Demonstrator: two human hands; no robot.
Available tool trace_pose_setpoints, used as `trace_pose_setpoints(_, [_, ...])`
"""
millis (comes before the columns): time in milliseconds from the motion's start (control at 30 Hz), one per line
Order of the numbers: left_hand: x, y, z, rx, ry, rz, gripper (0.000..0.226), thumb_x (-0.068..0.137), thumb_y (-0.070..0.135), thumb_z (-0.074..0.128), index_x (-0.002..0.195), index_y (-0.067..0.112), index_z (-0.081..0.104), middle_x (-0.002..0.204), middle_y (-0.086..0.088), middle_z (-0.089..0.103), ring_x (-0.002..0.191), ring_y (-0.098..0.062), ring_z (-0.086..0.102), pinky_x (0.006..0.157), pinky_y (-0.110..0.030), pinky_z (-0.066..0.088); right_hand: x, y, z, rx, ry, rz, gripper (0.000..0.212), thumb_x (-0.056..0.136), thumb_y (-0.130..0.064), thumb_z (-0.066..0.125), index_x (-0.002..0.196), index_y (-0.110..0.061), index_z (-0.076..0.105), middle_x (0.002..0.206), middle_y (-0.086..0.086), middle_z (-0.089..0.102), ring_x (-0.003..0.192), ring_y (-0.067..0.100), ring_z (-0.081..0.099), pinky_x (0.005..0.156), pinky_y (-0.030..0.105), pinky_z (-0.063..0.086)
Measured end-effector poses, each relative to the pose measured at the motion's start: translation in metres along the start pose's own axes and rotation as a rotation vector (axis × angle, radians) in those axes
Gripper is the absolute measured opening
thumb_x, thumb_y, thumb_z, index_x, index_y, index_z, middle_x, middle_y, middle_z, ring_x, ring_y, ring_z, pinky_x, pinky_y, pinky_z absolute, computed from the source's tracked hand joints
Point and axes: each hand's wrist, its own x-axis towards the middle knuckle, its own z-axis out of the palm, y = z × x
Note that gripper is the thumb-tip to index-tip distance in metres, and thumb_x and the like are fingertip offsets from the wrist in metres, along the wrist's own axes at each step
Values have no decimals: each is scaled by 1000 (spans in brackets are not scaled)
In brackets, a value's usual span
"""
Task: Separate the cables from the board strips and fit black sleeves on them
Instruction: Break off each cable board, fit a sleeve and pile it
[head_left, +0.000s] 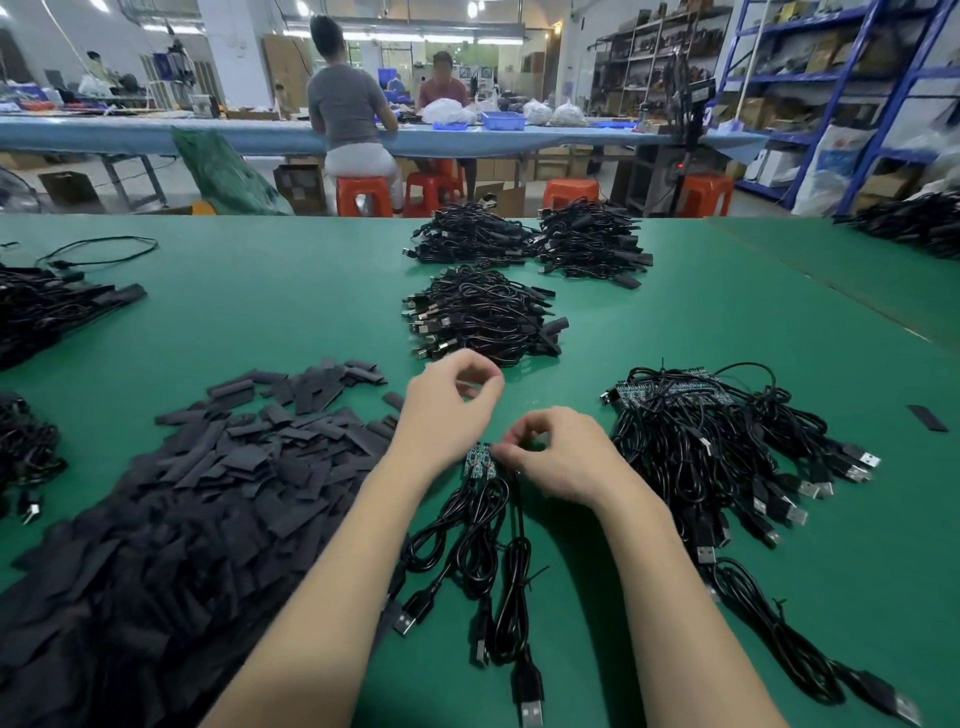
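A short green board strip (479, 461) with black USB cables (488, 561) hanging from it lies on the green table (260, 322) in front of me. My right hand (558, 457) pinches the right end of the strip with curled fingers. My left hand (447, 400) hovers just above and behind the strip, its thumb and fingers curled toward each other; whether they hold a small piece I cannot tell. A large heap of flat black sleeves (208, 483) lies to the left. A longer board strip with attached cables (691, 431) lies to the right.
Three piles of sleeved cables (483, 317) lie behind my hands, with more cable piles at the left edge (47, 306) and far right (914, 223). A single sleeve (928, 417) lies at the right. Two people sit at a blue bench beyond the table.
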Motion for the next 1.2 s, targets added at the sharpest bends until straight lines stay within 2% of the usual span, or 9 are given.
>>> trace_pose_setpoints(200, [-7,6,-9,-205,-198,-173,9,93,32,70,97,24,70,92,13,72,81,6,65,71,-10,46,-7,2,-20,755,-69,63,17,79,-26,86,90,-21,75,78,3,67,62,12,51,62,24,43])
trace_pose_setpoints(267, [-9,10,-15,-412,-320,-324,13,93,35,69,98,23,69,85,11,71,67,0,63,64,-18,44,-6,0,-20,1010,-81,123,25,70,-27,88,88,-21,73,81,1,68,55,7,50,54,17,44])
trace_pose_setpoints(333, [-11,11,-18,-583,-403,-407,11,92,27,70,101,21,68,86,4,67,72,-9,56,67,-24,43,-4,-2,-17,1159,-71,184,32,62,-29,88,87,-19,71,80,-3,67,51,3,48,49,15,45])
trace_pose_setpoints(467, [-14,9,-20,-693,-373,-430,22,87,3,72,106,13,66,85,-5,71,65,-10,65,54,-19,50,-2,-3,-14,1234,-129,193,37,62,-28,87,93,-14,74,80,-2,67,58,5,57,54,15,52])
trace_pose_setpoints(600, [-14,8,-20,-757,-359,-468,21,85,-1,73,102,11,69,80,-3,75,61,-7,68,52,-16,51,-2,0,-13,1160,-157,173,40,65,-29,86,100,-11,76,86,1,66,64,6,57,58,17,54])
trace_pose_setpoints(833, [-15,5,-21,-878,-434,-468,27,75,7,76,102,8,73,93,-8,76,77,-13,71,70,-21,58,-2,-3,-12,1226,-184,150,34,74,-23,81,103,-7,76,94,12,66,76,15,55,64,19,55])
trace_pose_setpoints(1000, [-15,5,-23,-880,-482,-472,35,72,11,74,107,5,71,98,-12,74,87,-20,68,95,-34,53,-3,-8,-11,1305,-238,211,18,72,-20,79,87,-10,80,86,5,74,71,11,65,67,20,57])
trace_pose_setpoints(1100, [-16,5,-22,-1009,-517,-480,29,76,10,71,105,7,72,96,-9,74,84,-16,68,87,-30,56,-5,-10,-12,1478,-265,311,8,67,-15,82,72,-9,80,77,5,73,61,10,66,58,19,58])
trace_pose_setpoints(1200, [-15,3,-19,-885,-473,-482,24,79,7,75,103,11,72,95,-7,74,79,-14,67,76,-27,57,-9,-4,-21,1500,-221,322,19,66,-17,86,80,-11,75,77,4,71,61,11,65,56,19,57])
